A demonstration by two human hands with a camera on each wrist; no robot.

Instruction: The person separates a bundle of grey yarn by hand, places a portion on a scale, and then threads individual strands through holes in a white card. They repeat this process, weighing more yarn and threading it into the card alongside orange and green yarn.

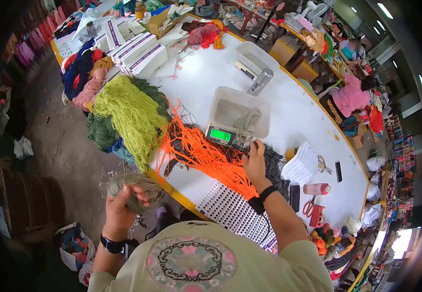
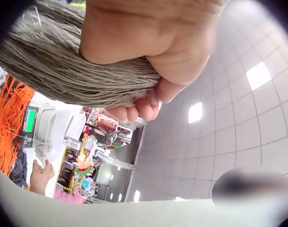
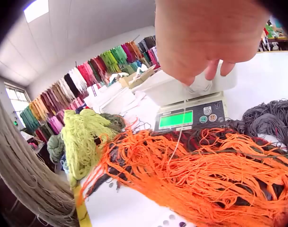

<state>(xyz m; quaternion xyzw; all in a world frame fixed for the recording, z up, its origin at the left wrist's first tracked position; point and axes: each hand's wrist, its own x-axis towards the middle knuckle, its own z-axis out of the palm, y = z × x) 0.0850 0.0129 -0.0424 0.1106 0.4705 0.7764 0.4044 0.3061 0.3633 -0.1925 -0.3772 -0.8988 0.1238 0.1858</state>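
Observation:
The left hand [image 1: 119, 208] grips a thick grey-beige yarn hank [image 1: 145, 187], thumb over it, off the table's left edge; the left wrist view shows the hank [image 2: 73, 66] under the thumb and fingers [image 2: 144, 109]. The right hand [image 1: 255, 163] is at the near right corner of a clear plastic tub [image 1: 220, 109] on a digital scale [image 1: 220, 135] with a lit green display. Pale grey yarn [image 1: 248, 120] lies in the tub, with a strand hanging over its front. In the right wrist view the right hand [image 3: 208, 38] is above the tub, its fingertips partly inside; whether they touch yarn is unclear.
Orange yarn [image 1: 206, 158] and dark grey yarn [image 1: 273, 165] lie before the scale, lime-green yarn [image 1: 128, 112] to its left. A metal bottle [image 1: 261, 81], paper sheet [image 1: 299, 163], red-handled scissors [image 1: 308, 208] and pink-capped bottle [image 1: 317, 189] stand or lie right. Another person [image 1: 351, 95] sits beyond.

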